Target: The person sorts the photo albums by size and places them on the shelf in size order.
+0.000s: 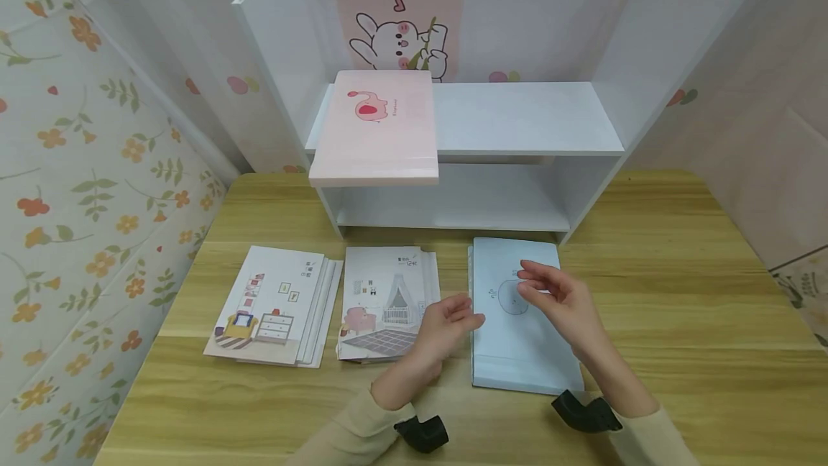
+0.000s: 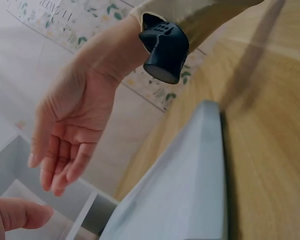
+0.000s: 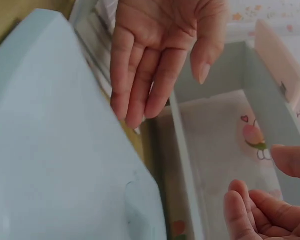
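In front of the white shelf's (image 1: pixel 530 117) right half, the blue book (image 1: pixel 525 347) lies on the desk (image 1: pixel 686 308); left hand (image 1: pixel 445 323) and right hand (image 1: pixel 561 302) hover there, each grip relaxed, empty. Seemingly between holds; lifting it calls for reaching under its edges.

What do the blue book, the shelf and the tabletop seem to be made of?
Blue book: probably smooth card, going by its printed cover; any coating is unclear.
Shelf: likely painted or laminated board, fairly matte, with plain white panels.
Tabletop: wood or wood-look laminate, smooth, showing streaked grain.
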Demonstrator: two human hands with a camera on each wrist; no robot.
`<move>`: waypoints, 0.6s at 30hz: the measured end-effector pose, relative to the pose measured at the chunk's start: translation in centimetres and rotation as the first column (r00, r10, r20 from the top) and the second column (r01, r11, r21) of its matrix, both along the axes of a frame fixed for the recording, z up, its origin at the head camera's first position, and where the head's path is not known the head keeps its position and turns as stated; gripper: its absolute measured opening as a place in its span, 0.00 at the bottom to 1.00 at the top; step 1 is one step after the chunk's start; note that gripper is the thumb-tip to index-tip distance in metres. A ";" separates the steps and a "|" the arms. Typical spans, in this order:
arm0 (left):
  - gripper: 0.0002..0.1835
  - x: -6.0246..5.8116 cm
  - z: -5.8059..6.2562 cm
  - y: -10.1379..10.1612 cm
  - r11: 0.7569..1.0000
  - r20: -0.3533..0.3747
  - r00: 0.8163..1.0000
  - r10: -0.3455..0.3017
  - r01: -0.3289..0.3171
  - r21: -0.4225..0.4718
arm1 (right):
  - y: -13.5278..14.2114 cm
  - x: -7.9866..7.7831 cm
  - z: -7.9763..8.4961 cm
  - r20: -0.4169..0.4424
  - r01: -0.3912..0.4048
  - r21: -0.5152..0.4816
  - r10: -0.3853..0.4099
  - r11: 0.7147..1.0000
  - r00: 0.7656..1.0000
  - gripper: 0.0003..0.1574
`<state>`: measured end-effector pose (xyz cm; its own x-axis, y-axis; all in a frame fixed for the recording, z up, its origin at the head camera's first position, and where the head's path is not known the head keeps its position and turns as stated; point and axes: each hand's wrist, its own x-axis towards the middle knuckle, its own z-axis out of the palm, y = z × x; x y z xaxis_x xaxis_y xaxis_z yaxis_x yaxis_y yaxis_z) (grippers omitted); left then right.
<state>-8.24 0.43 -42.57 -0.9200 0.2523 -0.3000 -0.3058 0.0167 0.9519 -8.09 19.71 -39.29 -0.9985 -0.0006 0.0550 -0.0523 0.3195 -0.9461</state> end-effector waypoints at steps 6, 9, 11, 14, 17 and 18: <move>0.29 0.6 0.0 0.2 0.999 0.019 0.999 -0.030 0.031 -0.044 | 0.7 1.1 -0.8 0.061 0.057 0.050 -0.060 0.997 0.996 0.25; 0.29 0.8 0.0 0.2 0.998 0.031 0.999 -0.038 0.039 -0.053 | 1.1 1.6 -1.2 0.072 0.098 0.072 -0.104 0.993 0.992 0.25; 0.28 0.9 0.1 0.2 0.997 0.036 0.999 -0.041 0.043 -0.064 | 1.5 2.0 -1.5 0.060 0.122 0.104 -0.129 0.987 0.990 0.24; 0.29 1.0 0.1 0.1 0.997 0.057 0.998 -0.041 0.045 -0.070 | 2.2 2.5 -2.0 0.029 0.148 0.152 -0.154 0.977 0.988 0.23; 0.29 1.0 0.2 0.1 0.997 0.076 0.996 -0.040 0.045 -0.063 | 3.0 3.0 -2.5 0.021 0.165 0.200 -0.173 0.966 0.985 0.23; 0.30 1.0 0.2 0.0 0.998 0.081 0.996 -0.038 0.042 -0.054 | 3.2 3.2 -2.6 0.027 0.168 0.221 -0.178 0.961 0.984 0.23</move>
